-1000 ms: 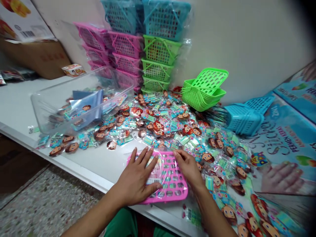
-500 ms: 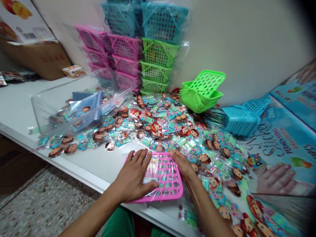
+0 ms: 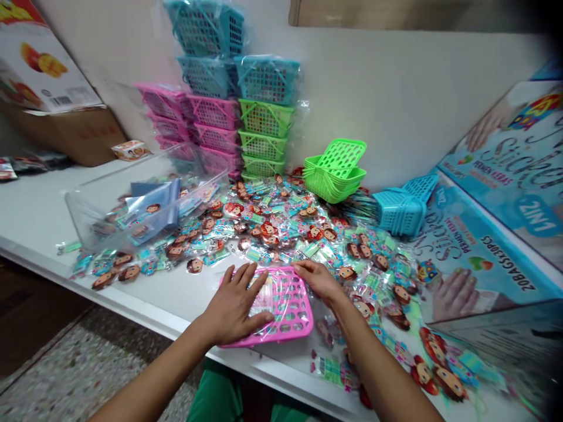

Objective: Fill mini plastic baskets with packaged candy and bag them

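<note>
A pink lattice-topped plastic basket [image 3: 285, 310], wrapped in clear film, lies at the front edge of the white table. Spread over its left side is my left hand [image 3: 235, 305], palm down with fingers stretched out, pressing on the film. My right hand [image 3: 319, 279] pinches the basket's far right corner between thumb and fingers; whether it grips the rim or only the film is hard to see. A printed card [image 3: 263, 298] shows under the film beside my left fingers. Small candy packets with doll-face pictures [image 3: 268, 230] are heaped just beyond both hands.
Wrapped pink baskets [image 3: 215, 111], green baskets [image 3: 264, 138] and blue baskets [image 3: 209, 29] stand stacked by the wall. A clear bin [image 3: 88, 217] sits left. Loose green baskets [image 3: 332, 181] and blue baskets [image 3: 398, 211] are behind the packets. Sticker cartons [image 3: 497, 252] border the right side.
My view has tilted up and shifted, showing more of the wall and stacks. Both hands stay on the pink basket in nearly the same pose.
</note>
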A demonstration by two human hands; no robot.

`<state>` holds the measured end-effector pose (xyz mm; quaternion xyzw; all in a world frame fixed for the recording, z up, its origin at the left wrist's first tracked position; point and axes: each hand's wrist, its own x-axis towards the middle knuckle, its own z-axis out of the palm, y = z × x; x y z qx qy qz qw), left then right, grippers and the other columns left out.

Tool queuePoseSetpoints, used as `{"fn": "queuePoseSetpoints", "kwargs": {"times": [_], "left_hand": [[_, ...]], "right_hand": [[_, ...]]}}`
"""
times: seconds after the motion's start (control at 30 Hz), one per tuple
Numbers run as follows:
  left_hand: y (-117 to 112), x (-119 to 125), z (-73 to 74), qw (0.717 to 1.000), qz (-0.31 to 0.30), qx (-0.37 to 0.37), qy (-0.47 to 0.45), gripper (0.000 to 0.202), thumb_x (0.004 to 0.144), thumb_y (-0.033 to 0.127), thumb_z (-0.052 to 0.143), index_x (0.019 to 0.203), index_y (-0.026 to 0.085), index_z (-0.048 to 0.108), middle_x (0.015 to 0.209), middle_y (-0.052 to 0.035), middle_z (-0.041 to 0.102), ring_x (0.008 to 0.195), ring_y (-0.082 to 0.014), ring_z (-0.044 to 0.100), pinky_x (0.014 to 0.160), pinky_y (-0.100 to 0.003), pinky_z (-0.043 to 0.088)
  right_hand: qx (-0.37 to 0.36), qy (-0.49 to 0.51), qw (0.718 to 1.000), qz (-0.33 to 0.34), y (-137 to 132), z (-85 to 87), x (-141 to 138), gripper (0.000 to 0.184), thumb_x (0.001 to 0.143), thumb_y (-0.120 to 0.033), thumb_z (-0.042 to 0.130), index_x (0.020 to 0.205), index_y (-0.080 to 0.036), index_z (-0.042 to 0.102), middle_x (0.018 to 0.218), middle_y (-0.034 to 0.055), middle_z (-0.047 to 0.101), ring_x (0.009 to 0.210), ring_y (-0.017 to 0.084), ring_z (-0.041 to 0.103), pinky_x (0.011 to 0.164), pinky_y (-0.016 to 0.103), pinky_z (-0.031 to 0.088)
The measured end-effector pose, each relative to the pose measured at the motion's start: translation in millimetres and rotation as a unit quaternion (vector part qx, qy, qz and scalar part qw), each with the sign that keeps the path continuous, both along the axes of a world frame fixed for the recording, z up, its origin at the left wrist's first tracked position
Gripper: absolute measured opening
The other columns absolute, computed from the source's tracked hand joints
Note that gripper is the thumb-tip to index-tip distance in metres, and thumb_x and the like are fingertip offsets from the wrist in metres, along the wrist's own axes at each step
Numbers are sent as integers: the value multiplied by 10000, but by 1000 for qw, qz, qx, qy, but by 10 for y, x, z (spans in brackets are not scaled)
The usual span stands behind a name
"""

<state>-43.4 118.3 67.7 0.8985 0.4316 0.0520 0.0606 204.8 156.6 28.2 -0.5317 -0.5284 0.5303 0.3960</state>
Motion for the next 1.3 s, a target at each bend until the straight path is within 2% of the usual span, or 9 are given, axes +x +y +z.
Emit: {"fn": "queuePoseSetpoints", "kwargs": {"times": [0.3, 0.5, 0.57, 0.67, 0.77, 0.87, 0.97, 1.13, 1.3], "left_hand": [[42, -63, 13, 999, -27, -30, -16, 798, 836, 656, 330, 1471, 239, 85, 1524, -145, 195, 1401, -334, 135, 1088, -581, 120], [38, -77, 14, 1000, -15, -17, -8, 792, 829, 663, 340, 1460, 214, 175, 1507, -148, 249, 1385, -348, 181, 1088, -585, 98], [28, -61, 25, 1000, -14, -20, -8, 797, 820, 673, 342, 1454, 209, 205, 1490, -153, 289, 1366, -351, 229, 1082, -575, 135], [16, -47, 45, 1000, -11, -18, -17, 791, 818, 675, 338, 1446, 206, 230, 1476, -155, 314, 1348, -355, 257, 1067, -572, 169], [18, -42, 57, 999, -12, -18, -33, 789, 813, 676, 346, 1436, 201, 255, 1461, -158, 336, 1328, -359, 282, 1053, -571, 187], [32, -37, 61, 998, -10, -16, -52, 789, 800, 680, 364, 1416, 191, 302, 1430, -165, 374, 1293, -359, 321, 1038, -562, 211], [33, -34, 65, 998, -4, -17, -61, 794, 792, 684, 371, 1405, 182, 322, 1408, -174, 396, 1269, -357, 343, 1025, -557, 228], [-3, -48, 66, 998, -4, -17, -63, 791, 793, 696, 345, 1398, 187, 335, 1415, -169, 390, 1287, -359, 324, 1041, -559, 197], [-24, -60, 59, 996, -2, -12, -83, 790, 796, 695, 337, 1404, 191, 321, 1417, -167, 391, 1286, -357, 332, 1045, -562, 186]], "right_hand": [[15, -35, 999, -9, -36, -141, -35, 417, 802, -554, 493, 745, -156, 603, 713, 10, 614, 670, 145, 533, 649, 270, 420], [73, -116, 991, -9, -30, 49, -37, 263, 829, -384, 513, 931, -178, 642, 926, 50, 635, 889, 197, 542, 784, 320, 406], [156, -242, 958, 3, -64, 178, -85, 212, 849, -254, 487, 989, -212, 641, 1020, 53, 619, 987, 205, 504, 863, 341, 355], [270, -461, 842, 77, -132, 341, -150, 286, 846, -126, 454, 1039, -224, 641, 1023, 66, 629, 997, 216, 487, 873, 356, 314], [296, -540, 778, 124, -171, 375, -181, 352, 820, -111, 493, 1139, -211, 605, 1042, 76, 640, 994, 223, 489, 874, 359, 296], [282, -549, 780, 99, -153, 316, -201, 375, 823, -121, 488, 1173, -212, 589, 1082, 70, 640, 1001, 213, 494, 889, 352, 284], [264, -560, 779, 99, -94, 310, -223, 306, 826, -141, 483, 1076, -221, 640, 975, 59, 670, 969, 210, 510, 917, 355, 265], [243, -577, 769, 130, -6, 515, -313, 223, 819, -189, 480, 891, -217, 689, 886, 56, 692, 956, 225, 533, 967, 396, 227], [252, -520, 811, 89, 38, 519, -597, 324, 921, -319, 386, 991, -219, 686, 1024, 71, 684, 972, 224, 547, 925, 374, 296]]}}
